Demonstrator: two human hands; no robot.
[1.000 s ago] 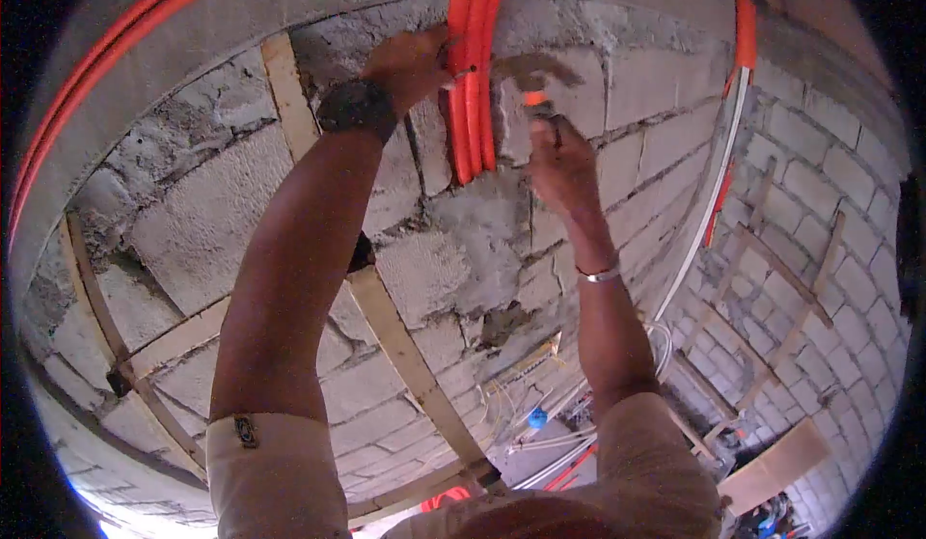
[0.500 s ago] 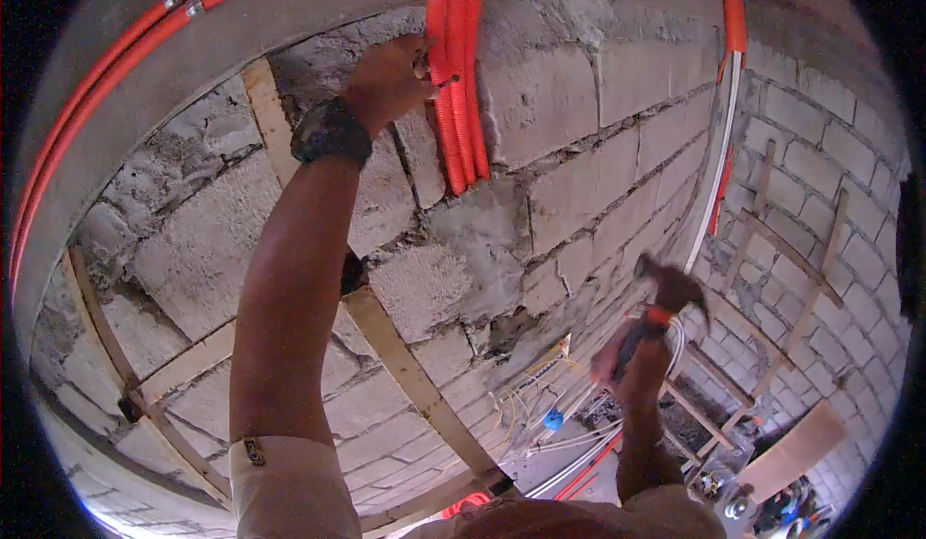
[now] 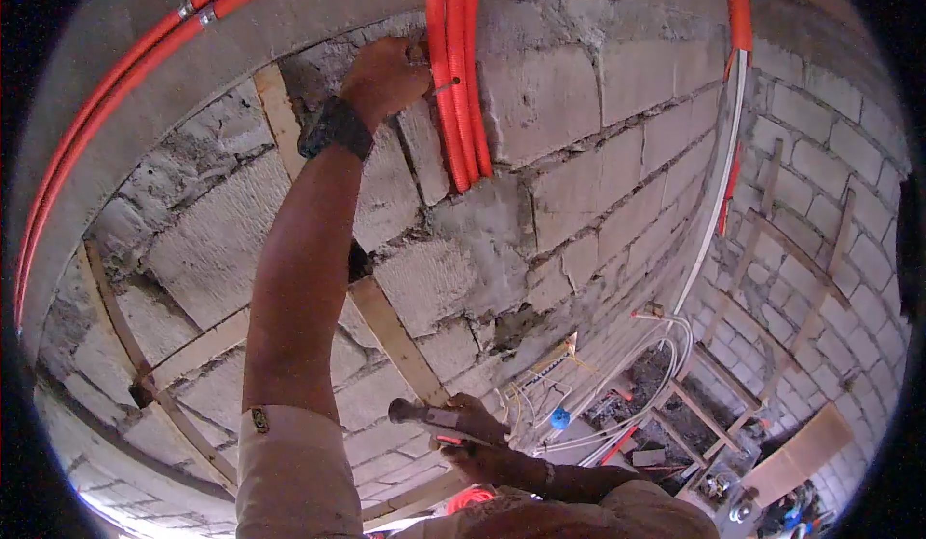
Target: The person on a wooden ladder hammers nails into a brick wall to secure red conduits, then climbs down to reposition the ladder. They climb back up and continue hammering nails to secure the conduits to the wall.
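My left hand (image 3: 388, 74) is raised to the wall, its fingers closed on a nail (image 3: 453, 82) that crosses in front of a bundle of orange corrugated conduits (image 3: 461, 143). Only the nail's head end shows; its point is hidden by the fingers. Low in the view, close to my body, my right hand (image 3: 482, 452) grips a hammer (image 3: 424, 414) by its handle. The hammer head points left, well below the conduits.
Rough block wall (image 3: 569, 105) fills the view, with wooden strips (image 3: 395, 336) fixed across it. More orange conduits (image 3: 125, 85) curve along the upper left. Coiled white pipes (image 3: 675, 346), a wooden ladder-like frame (image 3: 714, 423) and a board (image 3: 801, 457) are at the lower right.
My right hand has swung the hammer from the right side down and left, close to my body. My left hand stays at the conduits with the nail.
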